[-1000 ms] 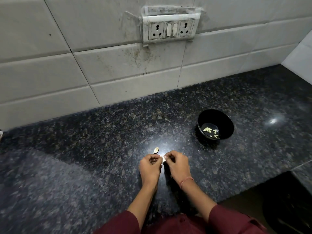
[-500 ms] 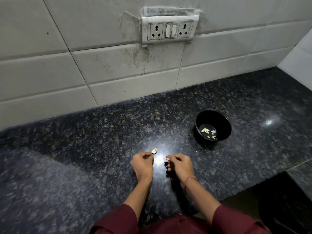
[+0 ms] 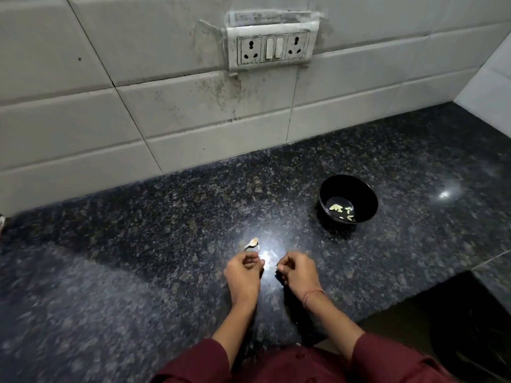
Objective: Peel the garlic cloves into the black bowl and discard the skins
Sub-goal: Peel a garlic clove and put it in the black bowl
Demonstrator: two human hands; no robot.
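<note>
1. Peeling is in hand: the right hand (image 3: 297, 272) pinches what looks like a clove (image 3: 277, 265), though it is too small to be sure.
2. The left hand (image 3: 243, 272) is curled; I cannot tell whether it holds anything.
3. A skin (image 3: 252, 242) lies on the counter (image 3: 166, 244) just beyond it; peeled cloves (image 3: 336, 208) sit in the bowl (image 3: 365, 200).
4. Next, probably: carry this clove rightward to the bowl.

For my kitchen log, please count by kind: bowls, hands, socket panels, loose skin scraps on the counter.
Black bowl: 1
Hands: 2, left hand, right hand
Socket panel: 1
Skin scrap on counter: 1
Total: 5
</note>
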